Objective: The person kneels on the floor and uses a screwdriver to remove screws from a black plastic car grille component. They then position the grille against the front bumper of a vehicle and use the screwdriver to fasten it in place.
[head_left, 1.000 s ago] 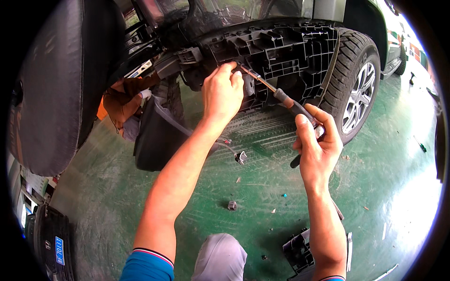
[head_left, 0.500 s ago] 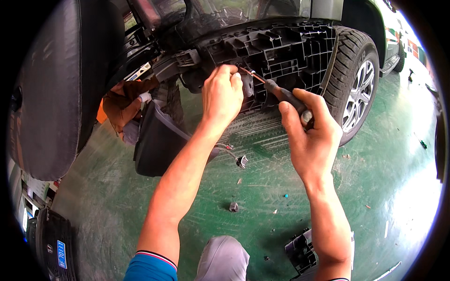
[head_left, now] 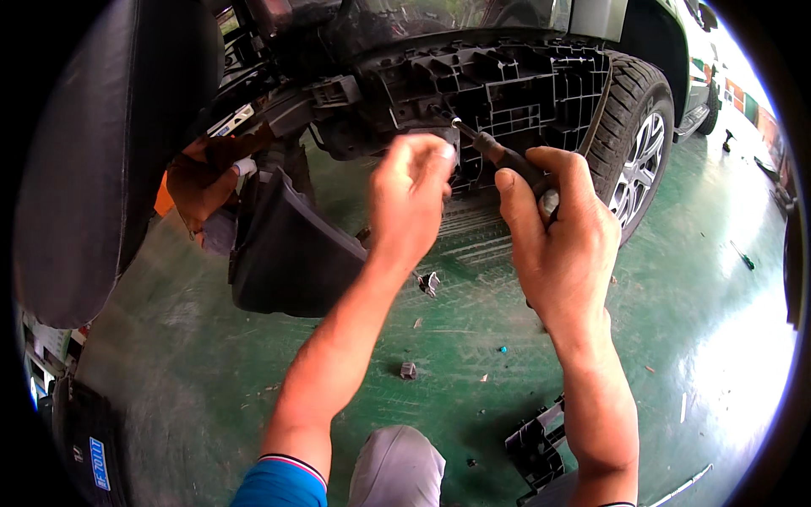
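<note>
In my right hand [head_left: 566,228] is a screwdriver [head_left: 517,165] with a dark handle, gripped by my curled fingers and thumb. Its shaft points up and left, the tip end close to a black plastic grid-like bracket [head_left: 515,106] at the vehicle's corner. My left hand [head_left: 410,194] hovers just below and left of the shaft, apart from it. Its fingers are bent in toward the thumb; whether something small is pinched there is hidden.
A tire [head_left: 634,127] stands right of the bracket. A black bumper piece [head_left: 291,249] hangs at left, near another person [head_left: 203,186] wearing gloves. A dark padded cover [head_left: 76,160] fills the left. Small plastic parts and a black bracket piece [head_left: 536,448] lie on the green floor.
My left hand has come away from the screwdriver's tip and dropped slightly lower. My right hand still holds the screwdriver near the bracket. The view has shifted a little.
</note>
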The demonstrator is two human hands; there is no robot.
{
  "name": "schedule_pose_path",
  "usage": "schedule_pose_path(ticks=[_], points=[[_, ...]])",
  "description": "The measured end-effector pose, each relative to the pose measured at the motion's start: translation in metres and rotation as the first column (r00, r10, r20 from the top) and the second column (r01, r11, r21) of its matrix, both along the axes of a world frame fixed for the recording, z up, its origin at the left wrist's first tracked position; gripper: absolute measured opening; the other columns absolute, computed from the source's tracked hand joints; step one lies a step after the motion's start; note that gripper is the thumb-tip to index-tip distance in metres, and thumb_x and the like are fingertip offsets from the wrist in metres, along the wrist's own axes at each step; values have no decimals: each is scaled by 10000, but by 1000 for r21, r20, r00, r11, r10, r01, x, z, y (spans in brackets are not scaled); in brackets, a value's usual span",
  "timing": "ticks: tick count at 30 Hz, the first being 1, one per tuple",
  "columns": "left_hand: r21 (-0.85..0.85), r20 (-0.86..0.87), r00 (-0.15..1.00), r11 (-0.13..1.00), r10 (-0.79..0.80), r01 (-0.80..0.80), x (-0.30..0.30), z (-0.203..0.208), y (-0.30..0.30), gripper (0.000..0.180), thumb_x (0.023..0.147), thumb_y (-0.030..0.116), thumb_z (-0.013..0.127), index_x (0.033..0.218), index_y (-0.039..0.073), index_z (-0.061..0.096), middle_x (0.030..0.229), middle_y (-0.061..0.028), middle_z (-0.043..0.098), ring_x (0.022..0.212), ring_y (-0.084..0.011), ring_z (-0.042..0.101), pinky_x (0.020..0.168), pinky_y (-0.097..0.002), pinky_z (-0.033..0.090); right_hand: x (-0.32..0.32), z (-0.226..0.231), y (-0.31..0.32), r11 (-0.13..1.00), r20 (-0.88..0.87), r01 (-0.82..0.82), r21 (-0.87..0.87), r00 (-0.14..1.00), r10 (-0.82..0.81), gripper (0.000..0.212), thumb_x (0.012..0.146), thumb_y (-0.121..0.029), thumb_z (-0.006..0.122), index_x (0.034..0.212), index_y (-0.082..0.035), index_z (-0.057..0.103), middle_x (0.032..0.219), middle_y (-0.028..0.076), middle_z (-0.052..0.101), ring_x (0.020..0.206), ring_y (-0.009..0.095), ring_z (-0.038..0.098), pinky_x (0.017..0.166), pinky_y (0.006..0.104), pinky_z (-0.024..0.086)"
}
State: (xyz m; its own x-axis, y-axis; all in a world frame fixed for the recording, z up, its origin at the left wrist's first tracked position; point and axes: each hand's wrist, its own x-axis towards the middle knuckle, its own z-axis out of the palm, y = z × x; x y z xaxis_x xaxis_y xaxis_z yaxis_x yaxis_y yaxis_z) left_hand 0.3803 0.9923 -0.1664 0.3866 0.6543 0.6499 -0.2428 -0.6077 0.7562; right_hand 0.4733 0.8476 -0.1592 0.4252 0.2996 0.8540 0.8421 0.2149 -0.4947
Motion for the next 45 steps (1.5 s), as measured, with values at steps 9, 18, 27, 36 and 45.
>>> schedule_pose_path(ticks=[9,18,27,36,45], points=[[-449,419,685,519,-596,727,19,1,-14,369,1050,348,536,1141,5,637,931,-26,678,742,-72,616,696,-227,522,2,-11,-14,914,-229,-400,64,886,403,459,909,-152,747,1275,11,523,901,116,680,799,181,685,705,293,540],[-445,477,637,458,-606,769,19,9,-17,311,1038,273,573,1133,-14,648,1019,-82,703,766,-74,661,629,-183,564,20,-31,-27,822,-180,-544,167,803,568,506,933,-71,696,1397,42,528,1060,122,701,880,162,695,759,257,546],[-457,485,652,466,-583,757,22,8,-19,318,1031,273,585,1133,-20,649,1021,-90,697,748,-79,660,622,-191,576,26,-31,-33,956,112,-291,30,952,286,420,984,-8,577,1396,54,529,1057,130,716,896,190,722,793,281,569],[-451,520,643,459,-562,766,22,5,-17,322,1026,289,595,1100,-19,656,992,-86,693,726,-73,643,615,-183,576,15,-34,-22,856,-217,-455,245,835,506,347,1015,10,518,1356,52,570,1066,118,704,894,178,699,784,279,570],[-428,536,628,459,-564,778,27,7,-20,313,1024,295,595,1083,-6,658,963,-72,701,739,-68,659,596,-175,573,30,-31,-27,838,-169,-508,199,825,540,408,955,-25,645,1343,79,575,1001,119,712,885,169,686,787,270,554]])
